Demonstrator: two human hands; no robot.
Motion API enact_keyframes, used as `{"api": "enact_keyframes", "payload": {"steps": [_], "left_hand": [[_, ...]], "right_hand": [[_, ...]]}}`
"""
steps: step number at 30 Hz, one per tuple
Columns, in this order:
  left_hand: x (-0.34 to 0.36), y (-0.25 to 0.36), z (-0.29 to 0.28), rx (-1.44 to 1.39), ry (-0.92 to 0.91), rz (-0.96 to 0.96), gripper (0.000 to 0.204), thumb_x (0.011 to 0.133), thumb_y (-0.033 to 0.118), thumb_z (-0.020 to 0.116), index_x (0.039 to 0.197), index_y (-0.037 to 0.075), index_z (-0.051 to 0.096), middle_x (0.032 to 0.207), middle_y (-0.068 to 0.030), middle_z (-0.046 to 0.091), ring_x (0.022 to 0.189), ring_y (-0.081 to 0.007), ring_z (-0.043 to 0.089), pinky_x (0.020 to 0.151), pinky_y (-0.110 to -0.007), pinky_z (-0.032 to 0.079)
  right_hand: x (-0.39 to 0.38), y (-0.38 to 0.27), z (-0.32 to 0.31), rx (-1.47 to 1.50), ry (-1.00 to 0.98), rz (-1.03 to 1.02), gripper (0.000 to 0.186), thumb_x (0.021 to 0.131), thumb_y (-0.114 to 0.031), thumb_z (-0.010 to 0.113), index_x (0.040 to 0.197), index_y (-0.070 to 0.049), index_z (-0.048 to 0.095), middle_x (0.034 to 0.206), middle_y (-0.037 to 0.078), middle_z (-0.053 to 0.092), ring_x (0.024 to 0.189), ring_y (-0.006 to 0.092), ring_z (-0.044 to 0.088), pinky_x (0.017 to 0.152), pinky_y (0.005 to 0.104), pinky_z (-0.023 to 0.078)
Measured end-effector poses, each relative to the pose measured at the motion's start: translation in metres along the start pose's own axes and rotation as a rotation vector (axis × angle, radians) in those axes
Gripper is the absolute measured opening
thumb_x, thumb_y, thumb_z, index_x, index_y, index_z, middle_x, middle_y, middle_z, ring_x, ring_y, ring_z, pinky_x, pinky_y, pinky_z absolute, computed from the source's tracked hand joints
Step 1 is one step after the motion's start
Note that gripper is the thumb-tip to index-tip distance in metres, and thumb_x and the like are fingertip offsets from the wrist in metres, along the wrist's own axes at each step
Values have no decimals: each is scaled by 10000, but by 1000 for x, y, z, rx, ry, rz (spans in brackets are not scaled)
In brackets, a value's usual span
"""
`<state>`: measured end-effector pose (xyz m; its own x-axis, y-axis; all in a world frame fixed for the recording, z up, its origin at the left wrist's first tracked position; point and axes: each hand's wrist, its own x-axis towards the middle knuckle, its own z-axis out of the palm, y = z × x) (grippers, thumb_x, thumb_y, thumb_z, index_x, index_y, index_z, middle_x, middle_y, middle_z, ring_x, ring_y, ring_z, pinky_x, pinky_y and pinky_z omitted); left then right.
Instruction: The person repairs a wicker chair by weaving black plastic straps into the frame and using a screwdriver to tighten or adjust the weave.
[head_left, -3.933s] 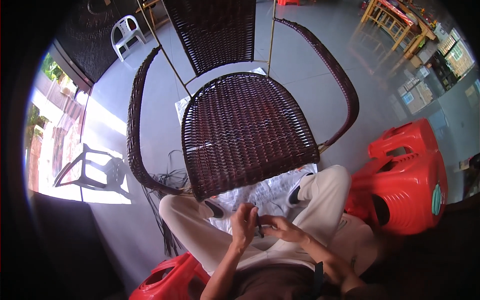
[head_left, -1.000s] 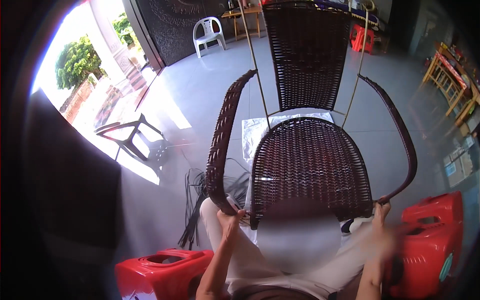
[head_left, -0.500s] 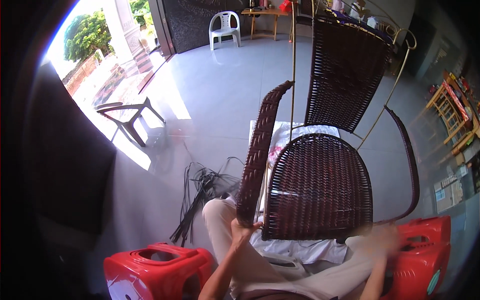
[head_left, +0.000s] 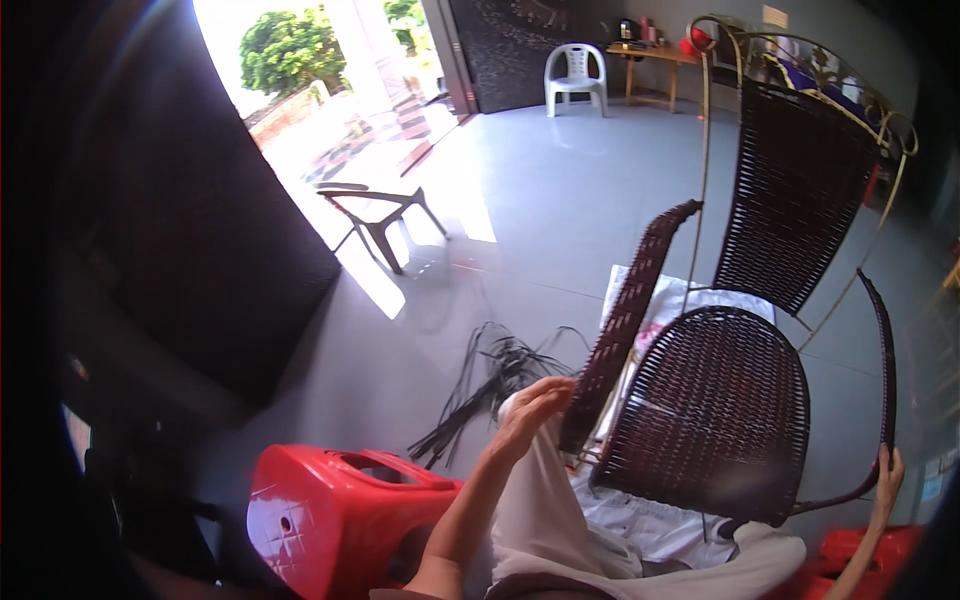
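Red stools (head_left: 365, 508) edging near left and near right, brown chair (head_left: 700, 430) between.
Left hand (head_left: 540, 405) flat, fingers together, beside left armrest (head_left: 627, 320), contact unclear; right hand (head_left: 888, 472) gripping right armrest (head_left: 887, 360). Seat (head_left: 725, 385) and armrests woven over; loose black strips (head_left: 500, 365) on left; beyond, backrest (head_left: 795, 190) woven, side rods (head_left: 706, 130) bare; grey floor (head_left: 560, 240) stretching far to white chair (head_left: 577, 88).
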<state>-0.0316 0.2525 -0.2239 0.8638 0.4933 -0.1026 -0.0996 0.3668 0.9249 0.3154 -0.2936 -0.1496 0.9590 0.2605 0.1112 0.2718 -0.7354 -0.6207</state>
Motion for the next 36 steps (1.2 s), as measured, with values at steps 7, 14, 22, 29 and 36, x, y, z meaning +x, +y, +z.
{"api": "enact_keyframes", "payload": {"steps": [7, 14, 22, 29, 36], "left_hand": [[38, 45, 56, -45, -169, 24, 454, 900, 367, 367, 1076, -35, 485, 966, -183, 597, 831, -239, 611, 783, -324, 478], [33, 60, 48, 85, 28, -115, 370, 923, 309, 370, 1075, -13, 471, 568, -91, 531, 417, -163, 492, 405, -258, 420], [31, 64, 83, 93, 50, -127, 255, 884, 256, 492, 798, 16, 491, 473, -52, 449, 357, -137, 412, 341, -251, 336], [-1, 84, 78, 99, 5, -79, 262, 870, 247, 510, 805, -5, 473, 483, -66, 455, 359, -146, 407, 352, -260, 337], [-11, 102, 91, 149, 46, -128, 284, 881, 296, 486, 805, 22, 478, 446, -44, 408, 329, -149, 395, 332, -272, 344]], "right_hand": [[39, -41, 2, 266, 10, -132, 455, 752, -95, 630, 1149, 45, 457, 1022, 97, 559, 915, 181, 540, 816, 276, 431], [84, -91, 51, 5, 28, -15, 371, 584, -265, 707, 825, 2, 620, 734, 101, 624, 691, 187, 582, 660, 317, 450], [46, -99, 22, -143, 178, 100, 237, 546, -202, 610, 659, -3, 548, 579, 103, 551, 549, 225, 531, 539, 341, 416], [-1, -107, 15, 73, 203, 27, 185, 565, -127, 591, 636, 21, 507, 552, 47, 485, 526, 137, 458, 499, 288, 375], [-27, -119, -16, 27, 198, 76, 165, 581, -119, 571, 613, 16, 484, 537, 2, 438, 518, 98, 412, 473, 263, 343]]}}
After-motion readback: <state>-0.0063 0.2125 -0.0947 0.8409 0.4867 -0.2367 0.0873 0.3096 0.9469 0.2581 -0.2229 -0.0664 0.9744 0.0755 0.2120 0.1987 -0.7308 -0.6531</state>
